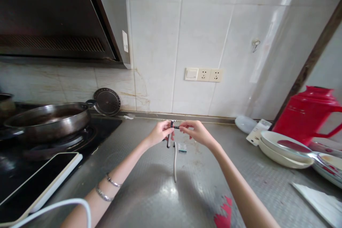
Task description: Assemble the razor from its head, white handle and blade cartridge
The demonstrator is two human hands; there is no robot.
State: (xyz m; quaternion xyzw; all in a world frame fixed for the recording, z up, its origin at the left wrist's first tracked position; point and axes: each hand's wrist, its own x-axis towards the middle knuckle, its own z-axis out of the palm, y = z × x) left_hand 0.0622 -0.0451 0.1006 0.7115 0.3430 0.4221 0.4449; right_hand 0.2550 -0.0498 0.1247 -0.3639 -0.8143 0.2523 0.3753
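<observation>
Both hands are raised over the middle of the metal counter, close together. My left hand (161, 131) is closed on a small dark object (169, 139) that hangs down from its fingertips. My right hand (194, 130) pinches the right end of a short black piece (176, 127) that reaches across to the left fingers. What the pieces are is too small to tell. Below the hands, a grey-white cord (175, 165) lies lengthwise on the counter, beside a small clear and green packet (182, 148).
A steel pan (50, 124) sits on the stove at the left, with a phone (40, 185) and a white cable (61, 202) in front. At the right stand a red jug (307, 114), stacked dishes (285, 149) and a white sheet (317, 199). Sockets (210, 75) are on the wall.
</observation>
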